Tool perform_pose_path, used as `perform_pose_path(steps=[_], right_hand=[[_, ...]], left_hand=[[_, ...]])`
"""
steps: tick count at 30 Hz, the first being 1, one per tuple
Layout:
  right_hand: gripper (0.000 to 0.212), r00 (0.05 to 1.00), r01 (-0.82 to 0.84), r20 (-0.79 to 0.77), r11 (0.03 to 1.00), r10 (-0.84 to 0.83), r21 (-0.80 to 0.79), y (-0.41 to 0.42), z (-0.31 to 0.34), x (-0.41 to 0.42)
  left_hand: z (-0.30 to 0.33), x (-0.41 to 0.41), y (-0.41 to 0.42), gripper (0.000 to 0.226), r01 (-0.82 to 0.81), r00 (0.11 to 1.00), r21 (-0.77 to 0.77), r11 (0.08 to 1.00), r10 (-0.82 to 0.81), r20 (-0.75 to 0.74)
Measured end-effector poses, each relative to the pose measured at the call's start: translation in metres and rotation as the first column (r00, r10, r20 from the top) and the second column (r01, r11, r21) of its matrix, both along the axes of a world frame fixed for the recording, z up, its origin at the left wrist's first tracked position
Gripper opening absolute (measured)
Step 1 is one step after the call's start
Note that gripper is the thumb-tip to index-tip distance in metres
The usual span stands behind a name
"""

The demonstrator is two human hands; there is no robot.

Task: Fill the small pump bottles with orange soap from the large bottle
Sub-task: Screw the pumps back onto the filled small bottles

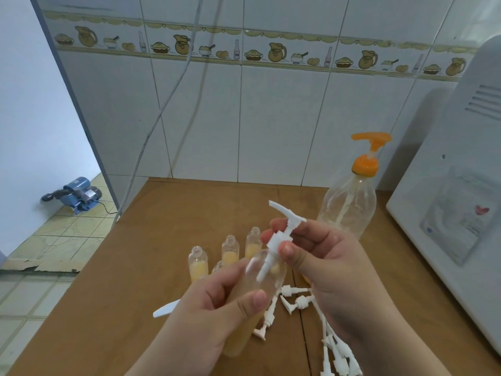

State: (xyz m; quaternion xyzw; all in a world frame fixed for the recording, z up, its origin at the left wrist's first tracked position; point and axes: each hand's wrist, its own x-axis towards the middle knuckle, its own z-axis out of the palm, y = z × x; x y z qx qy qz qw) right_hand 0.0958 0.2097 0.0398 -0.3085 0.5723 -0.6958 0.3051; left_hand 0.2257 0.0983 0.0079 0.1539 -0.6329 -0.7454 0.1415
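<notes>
A small bottle [260, 291], partly filled with orange soap, is gripped tilted above the wooden table [168, 226] by the left hand [217, 316], fingers curled round it. A white pump head [279, 234] is pinched by the right hand [322, 264], its tube set into the bottle's neck. The large bottle [349, 204] stands upright behind.
</notes>
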Motion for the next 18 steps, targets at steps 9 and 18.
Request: perform_pose_path(steps=[9, 18], right_hand=[[0.058, 0.966, 0.25, -0.074, 0.968, -0.249, 0.01, 0.034, -0.004, -0.021], [0.078, 0.853, 0.52, -0.07, 0.832, -0.517, 0.196, 0.083, -0.07, -0.046]], left_hand=[[-0.001, 0.023, -0.068, 0.037, -0.565, 0.825, -0.215, 0.796, 0.539, -0.171], [-0.089, 0.053, -0.117, 0.049, -0.447, 0.757, -0.488, 0.75, 0.608, 0.24]])
